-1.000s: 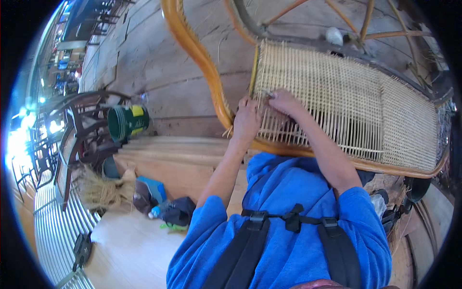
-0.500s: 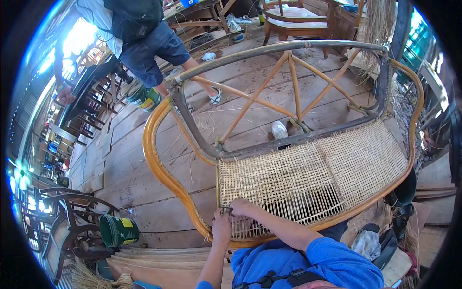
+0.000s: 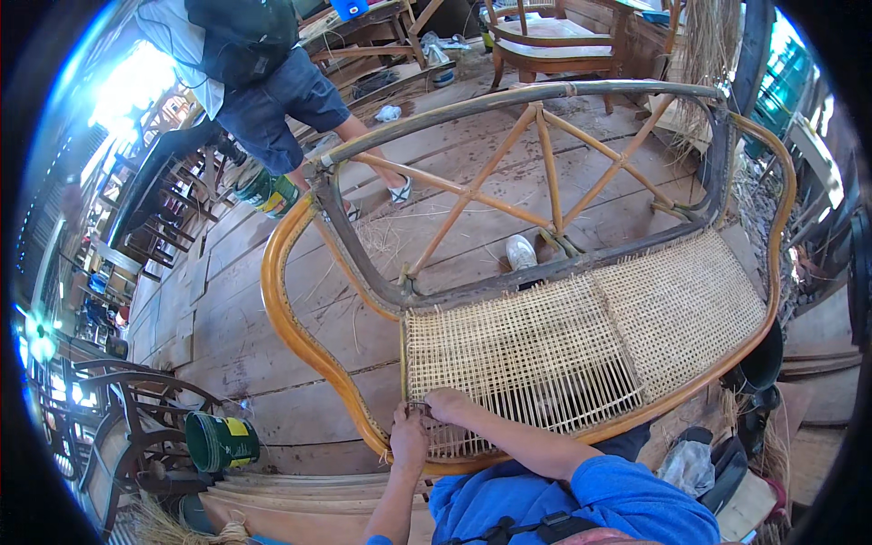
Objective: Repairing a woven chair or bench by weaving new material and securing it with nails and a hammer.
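A curved rattan bench frame lies across in front of me. Its seat carries woven cane, dense at the right and open at the near left, where mostly long strands show. At the seat's left edge my left hand is closed around something I cannot make out. My right hand is closed right beside it, on the loose cane strands' side. A small dark piece shows between the two hands; its kind is too small to tell. My right forearm crosses over the open strands.
Another person in shorts and sandals stands beyond the bench at the left. A green bucket lies near dark chair frames. Wooden boards are stacked at my left. A clear plastic bag sits at my right. A wooden chair stands behind.
Both hands have come slightly nearer along the seat's left edge, still close together. The whole view has shifted a little. The other person's pose looks much the same.
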